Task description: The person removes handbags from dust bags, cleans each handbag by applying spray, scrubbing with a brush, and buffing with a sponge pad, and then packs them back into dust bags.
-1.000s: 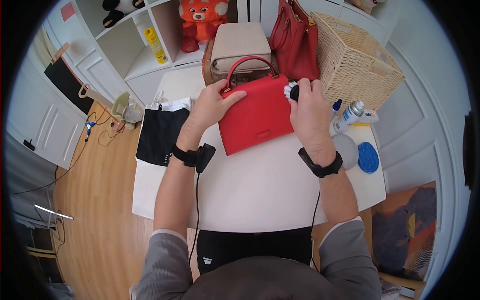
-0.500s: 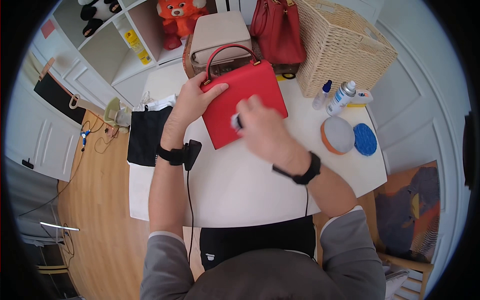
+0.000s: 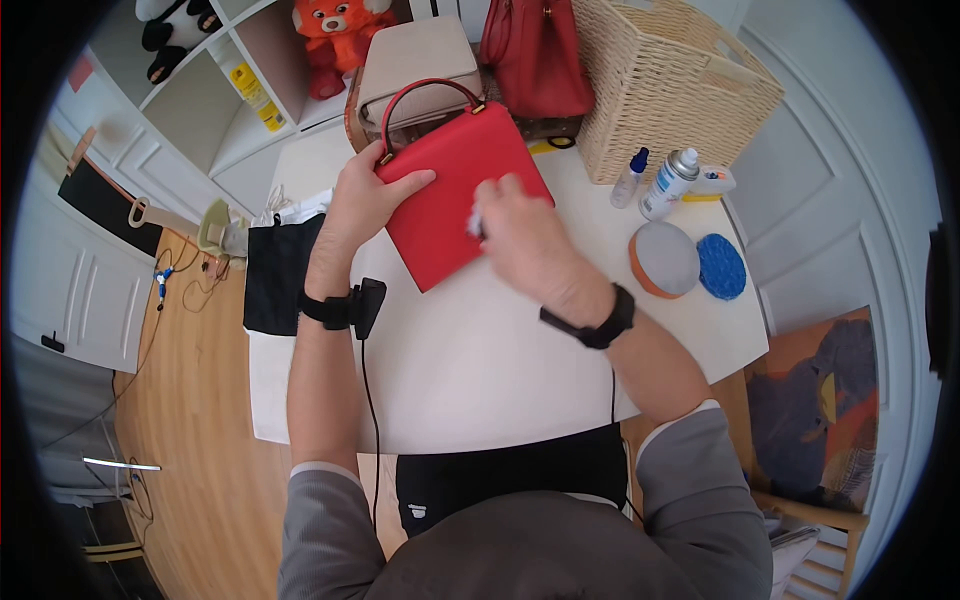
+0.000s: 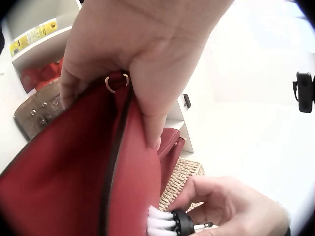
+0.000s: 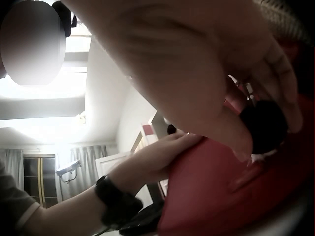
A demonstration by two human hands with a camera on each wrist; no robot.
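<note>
A red handbag (image 3: 440,215) with one arched top handle is held tilted over the white table. My left hand (image 3: 362,200) grips its upper left corner, thumb lying across the front panel and the other fingers behind, as the left wrist view shows. In my right hand (image 3: 525,235) is a small brush (image 4: 170,222) with a black round body and white bristles, pinched between thumb and fingers. Its bristles meet the bag's red front panel in the left wrist view. From the right wrist, the brush's black body (image 5: 266,127) shows between the fingers, close over the red leather.
On the right stand a spray can (image 3: 668,185), a small blue-capped bottle (image 3: 628,178), a grey-and-orange round pad (image 3: 665,260) and a blue disc (image 3: 721,267). Behind are a beige bag (image 3: 420,70), another red bag (image 3: 540,60) and a wicker basket (image 3: 650,90). A black cloth bag (image 3: 280,275) lies left.
My right hand has moved with the brush from the bag's upper right edge down and left onto its front panel. The left hand keeps its grip. The head view has shifted too.
</note>
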